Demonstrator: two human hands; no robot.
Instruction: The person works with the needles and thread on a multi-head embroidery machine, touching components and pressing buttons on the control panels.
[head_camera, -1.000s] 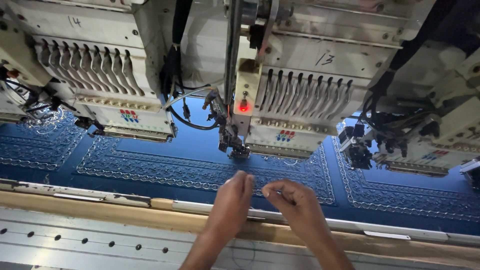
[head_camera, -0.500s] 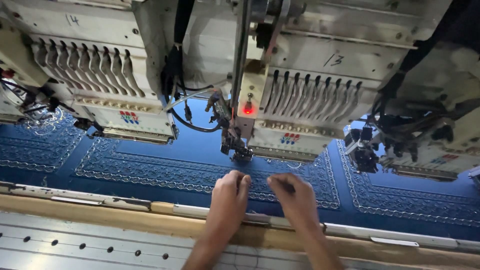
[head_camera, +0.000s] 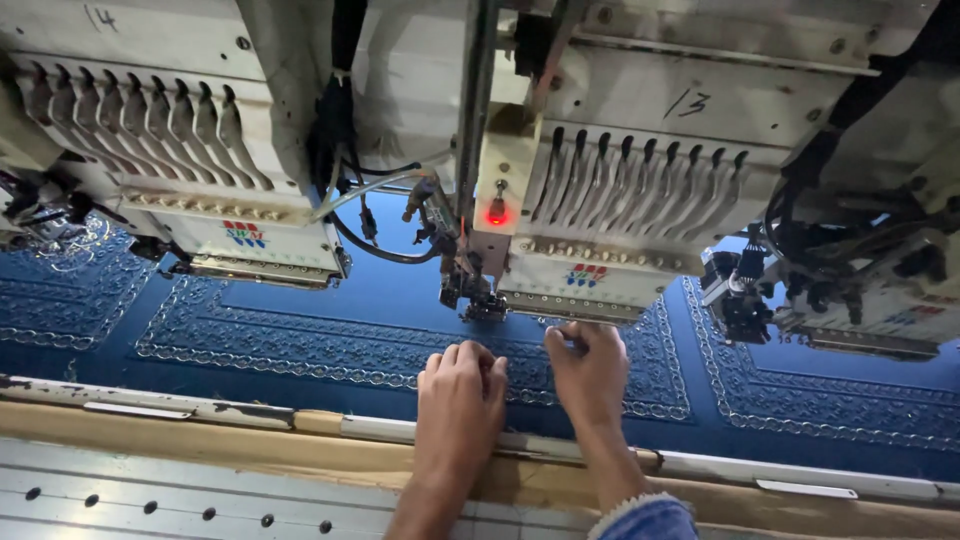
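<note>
I've got both hands down on the blue fabric, which is stretched flat under the embroidery heads and bears a silver stitched border pattern. L hand lies knuckles up, fingers curled loosely under, resting on the cloth just below the needle assembly; not gripping anything I can see. R hand sits just beside it, near the lower edge of the middle embroidery head, thumb and forefinger pinched together at the stitching; can't tell if thread is between them, too small. Red indicator light glows on that head. Another head stands to the left. Frame rail w/ chipped paint runs along the fabric's near edge, under my wrists. Denim cuff shows on R arm.
</note>
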